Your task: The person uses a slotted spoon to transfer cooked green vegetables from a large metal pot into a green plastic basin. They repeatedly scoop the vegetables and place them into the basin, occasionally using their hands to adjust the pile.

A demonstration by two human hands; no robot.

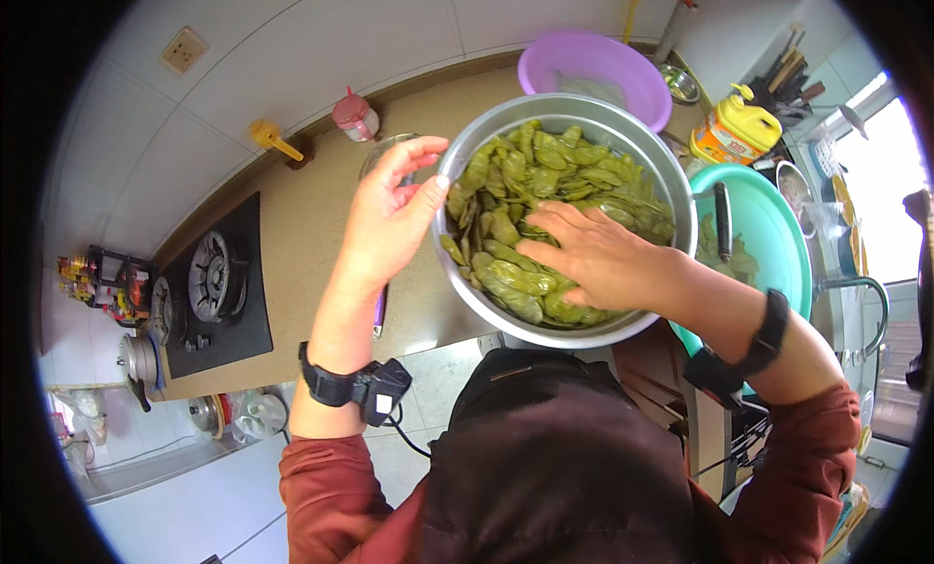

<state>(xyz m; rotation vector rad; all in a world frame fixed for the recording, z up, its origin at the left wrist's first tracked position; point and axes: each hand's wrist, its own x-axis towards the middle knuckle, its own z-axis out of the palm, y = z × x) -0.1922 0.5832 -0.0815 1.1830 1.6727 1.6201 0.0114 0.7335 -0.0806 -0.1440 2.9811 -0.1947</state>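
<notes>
A large round metal pot [567,334] stands on the counter before me, filled with wet green leaves [511,272] and some liquid. My left hand [398,214] is at the pot's left rim, thumb and fingers apart, its fingertips at or just beside the rim; whether they press on it I cannot tell. With fingers spread, my right hand [591,254] rests palm down on the leaves inside the pot. Any leaf under its palm is hidden. One black-gripped side handle [722,221] of the pot juts out to the right, over a turquoise basin [784,250] that holds more leaves.
Behind the pot is a purple basin [649,101]. A yellow jug [737,130] stands at the back right, near a knife block area. On the tan counter [314,221] are a pink-lidded jar [355,115], a yellow scoop [276,139] and, farther left, a gas hob [252,272].
</notes>
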